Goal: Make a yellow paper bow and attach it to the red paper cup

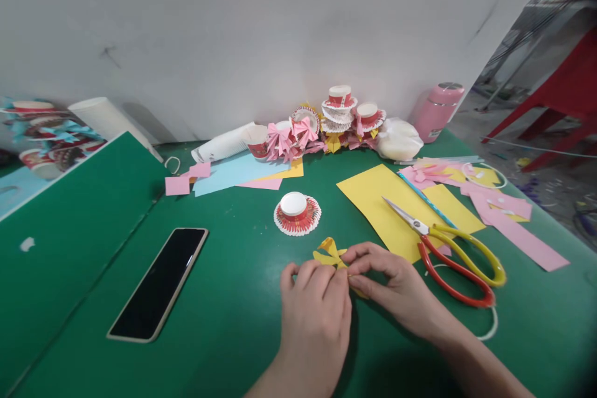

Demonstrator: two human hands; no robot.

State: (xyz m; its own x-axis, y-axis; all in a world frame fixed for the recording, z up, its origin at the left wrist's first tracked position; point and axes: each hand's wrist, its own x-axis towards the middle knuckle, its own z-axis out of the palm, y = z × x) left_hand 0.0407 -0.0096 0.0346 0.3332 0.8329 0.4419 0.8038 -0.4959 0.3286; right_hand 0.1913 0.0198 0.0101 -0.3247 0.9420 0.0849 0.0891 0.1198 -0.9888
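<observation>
A yellow paper bow (329, 251) is between my two hands, low in the middle of the view. My left hand (316, 305) is closed over its near side, and the fingertips are partly hidden. At the bow's right side my right hand (389, 286) pinches the yellow paper between thumb and fingers. Just beyond the hands, a cut paper cup (298, 214) with a fringed red and white rim rests upside down on the green table (224, 298).
Scissors (422, 228) and a blue pencil (426, 199) lie on yellow sheets (368, 199) at right, near pink strips (527, 236). A phone (161, 286) lies left. Decorated cups (339, 106) and a pink bottle (438, 113) stand along the wall.
</observation>
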